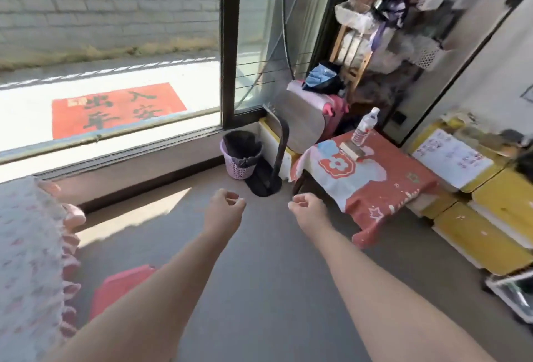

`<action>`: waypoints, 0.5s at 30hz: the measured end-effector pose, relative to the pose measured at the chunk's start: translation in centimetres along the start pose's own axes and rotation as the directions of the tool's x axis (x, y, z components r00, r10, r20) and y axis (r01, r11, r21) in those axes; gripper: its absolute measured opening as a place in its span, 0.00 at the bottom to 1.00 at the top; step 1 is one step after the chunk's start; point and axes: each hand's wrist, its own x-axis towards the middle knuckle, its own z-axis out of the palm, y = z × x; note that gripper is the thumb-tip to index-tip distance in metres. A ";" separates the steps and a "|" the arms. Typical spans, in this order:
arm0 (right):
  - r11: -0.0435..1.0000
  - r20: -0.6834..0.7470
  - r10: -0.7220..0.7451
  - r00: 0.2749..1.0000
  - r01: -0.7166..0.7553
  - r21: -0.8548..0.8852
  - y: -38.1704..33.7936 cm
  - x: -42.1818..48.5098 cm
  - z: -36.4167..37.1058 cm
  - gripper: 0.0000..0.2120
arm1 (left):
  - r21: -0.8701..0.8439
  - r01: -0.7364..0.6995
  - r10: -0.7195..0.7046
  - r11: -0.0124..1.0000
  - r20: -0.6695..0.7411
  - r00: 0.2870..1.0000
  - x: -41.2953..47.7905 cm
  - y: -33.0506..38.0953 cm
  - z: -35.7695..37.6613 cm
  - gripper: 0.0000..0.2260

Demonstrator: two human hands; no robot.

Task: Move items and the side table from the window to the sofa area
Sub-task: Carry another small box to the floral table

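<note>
While both our arms reach out over the bare floor (259, 289), neither hand holds anything: the left hand (225, 211) and right hand (310, 211) are loosely curled, fingers bent toward the palms, with nothing between them. We judge this to be the approach, before any item has been lifted.

Our side table (366, 180) stands by the window (115, 44), in the corner ahead and to the right, draped in a red cloth with a flower print. On it a bottle (364, 126) stands upright near the far edge, and a small block (352, 151), perhaps a book or box, lies just beside the bottle's base, toward the tabletop's middle. The right hand is near the table's front-left corner but not touching it.

Next we would likely clear the top first, taking bottle and block in hand, since the bottle looks apt to tip if the table were carried loaded. The cloth hangs over the front edge and could slip or snag.

Room is tight on the far sides: yellow boxes (490, 217) press close on the right, a bin (240, 154) and a dark stand (266, 180) sit just left of the table. Toward us the floor is open, so the table should come out that way.
</note>
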 end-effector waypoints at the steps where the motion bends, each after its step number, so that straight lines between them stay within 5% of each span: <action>1: 1.000 -0.042 0.021 0.999 -0.020 0.016 1.6 0.4 -3.1 0.10 | 0.002 -0.019 0.018 1.000 0.052 0.998 -0.4 1.1 3.2 0.08; 7: 0.987 -0.253 0.128 0.959 -0.098 0.127 9.9 2.2 -17.3 0.03 | 0.013 -0.084 0.079 0.996 0.242 0.967 -3.6 6.7 19.3 0.07; 15: 0.962 -0.367 0.217 0.905 -0.133 0.240 15.3 5.1 -27.0 0.03 | 0.048 -0.105 0.078 0.993 0.390 0.917 -4.6 11.1 31.3 0.10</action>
